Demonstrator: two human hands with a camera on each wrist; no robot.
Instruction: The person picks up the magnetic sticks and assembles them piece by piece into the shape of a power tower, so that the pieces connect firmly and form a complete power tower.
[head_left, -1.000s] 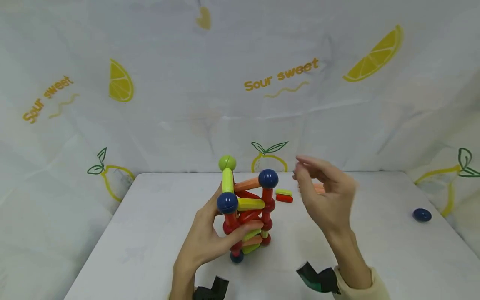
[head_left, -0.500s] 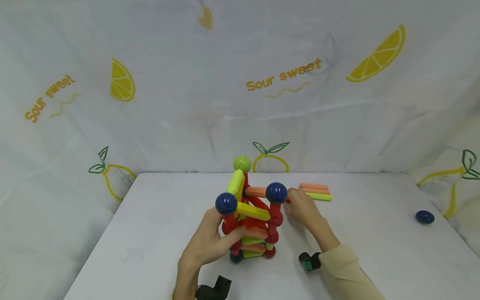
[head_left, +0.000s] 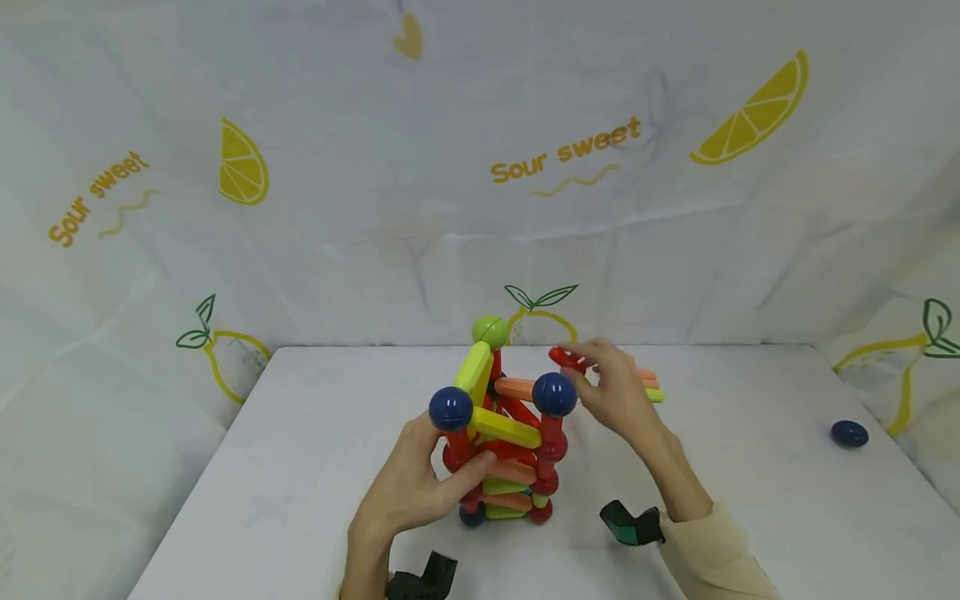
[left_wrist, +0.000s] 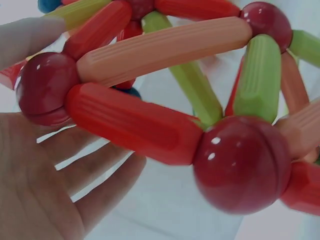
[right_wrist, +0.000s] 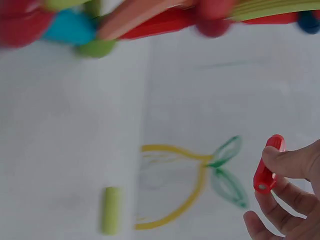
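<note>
Right hand (head_left: 618, 396) is up off the table (head_left: 750, 500), fingers and thumb pinching a red stick (head_left: 566, 359) by one end, with the stick poking out toward ten o'clock. The right wrist view shows it too: thumb laid along the red stick (right_wrist: 267, 170), the other fingers curled below. Stick and hand sit just at two o'clock of the tower (head_left: 506, 433), close beside its near blue ball (head_left: 555, 394) but not touching it.

Left hand (head_left: 412, 492) is at the tower's seven o'clock side, thumb up along the left post under the other blue ball (head_left: 451, 407), fingers wrapped across the front onto the middle sticks. From the left wrist, the palm and spread fingers (left_wrist: 75, 170) cradle a dark red ball (left_wrist: 45, 87) with red and orange sticks running off it.

The tower itself stands on the table at centre, red balls stacked down its posts, yellow-green and orange sticks crossing between, and a green ball (head_left: 490, 332) at the top, tilted toward one o'clock.

Behind the right hand, at three o'clock of the tower, loose sticks (head_left: 651, 385) lie side by side, orange and yellow-green. Far out at three o'clock, near the table's edge, sits a lone blue half-ball (head_left: 849, 433).
</note>
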